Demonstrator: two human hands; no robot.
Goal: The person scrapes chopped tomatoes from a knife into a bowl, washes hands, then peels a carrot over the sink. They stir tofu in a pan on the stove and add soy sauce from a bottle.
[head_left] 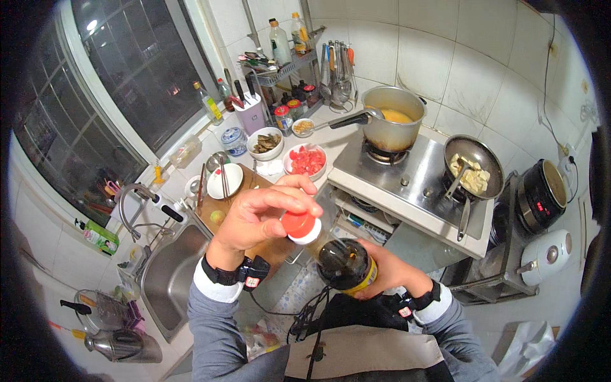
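Note:
In front of my chest I have a clear bottle of dark liquid [340, 262] with a yellow label, tilted so that its neck points up and left. My right hand [391, 270] is wrapped round the bottle's lower part. The fingers of my left hand [261, 213] pinch the red cap [299, 223] at the top, which has a white ring below it. Whether the cap is loose on the neck I cannot tell. Beyond my left hand stand a bowl of chopped tomatoes [307, 160] and a cutting board [270, 251], partly hidden by that hand.
A pot of yellow-orange liquid [396, 108] with a ladle stands on the gas stove [417, 172]. Right of it is a frying pan [490, 153] holding pale pieces and a spatula. The sink [168, 280] lies left. A knife block [250, 114] and bowl of dark food [266, 144] stand behind.

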